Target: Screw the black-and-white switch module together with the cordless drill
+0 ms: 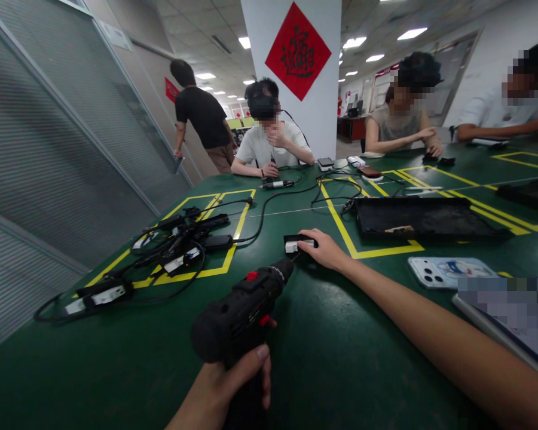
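Observation:
My left hand is wrapped round the handle of a black cordless drill with red switches. The drill points away from me and to the right. Its thin bit reaches up to a small black block with a white face; whether the tip touches it I cannot tell. My right hand grips that block from the right, fingers over its top, against the green table. Part of the block is hidden by those fingers.
Tangled black adapters and cables lie at left inside yellow tape. A black tray sits at right, with a phone and a tablet-like device nearer me. An electric screwdriver lies farther back. Several people are across the table.

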Demonstrator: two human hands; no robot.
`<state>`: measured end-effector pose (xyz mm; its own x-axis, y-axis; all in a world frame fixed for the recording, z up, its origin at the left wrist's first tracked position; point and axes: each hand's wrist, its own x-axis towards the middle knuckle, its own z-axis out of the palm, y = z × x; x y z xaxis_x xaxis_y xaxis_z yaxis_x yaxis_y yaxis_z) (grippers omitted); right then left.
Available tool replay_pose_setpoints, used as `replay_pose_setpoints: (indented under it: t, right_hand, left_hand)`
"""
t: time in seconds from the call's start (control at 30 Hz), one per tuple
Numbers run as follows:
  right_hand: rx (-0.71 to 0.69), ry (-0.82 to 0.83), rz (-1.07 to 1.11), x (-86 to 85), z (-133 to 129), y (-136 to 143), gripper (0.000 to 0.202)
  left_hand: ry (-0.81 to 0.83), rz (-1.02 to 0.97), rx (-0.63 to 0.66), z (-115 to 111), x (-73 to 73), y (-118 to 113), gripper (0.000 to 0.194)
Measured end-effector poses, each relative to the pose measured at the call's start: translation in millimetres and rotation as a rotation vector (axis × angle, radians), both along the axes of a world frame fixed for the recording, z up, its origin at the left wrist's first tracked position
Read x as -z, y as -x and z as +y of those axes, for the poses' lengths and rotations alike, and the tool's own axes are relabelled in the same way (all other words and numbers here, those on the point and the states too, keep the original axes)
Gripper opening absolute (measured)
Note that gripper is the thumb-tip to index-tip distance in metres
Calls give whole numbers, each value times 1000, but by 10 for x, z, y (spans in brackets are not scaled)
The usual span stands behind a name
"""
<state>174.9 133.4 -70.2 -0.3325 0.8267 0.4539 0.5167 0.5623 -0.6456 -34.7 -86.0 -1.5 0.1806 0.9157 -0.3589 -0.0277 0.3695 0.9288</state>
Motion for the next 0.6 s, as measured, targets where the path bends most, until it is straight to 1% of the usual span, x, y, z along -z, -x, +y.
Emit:
replay_pose_setpoints:
  t: [0.2, 0.37, 0.6]
  right_hand:
    - [0, -9, -6, 4, 2, -11, 39]
    - [-6, -12, -7, 14, 15, -16, 40]
    - [-5, -18, -6, 27, 21, -12, 40]
  left_hand:
    - [-3, 4, 38, -3, -27, 21, 46]
    - [-8, 51, 70, 0, -35, 40, 42]
    - [22, 7, 65, -2, -17, 39, 39]
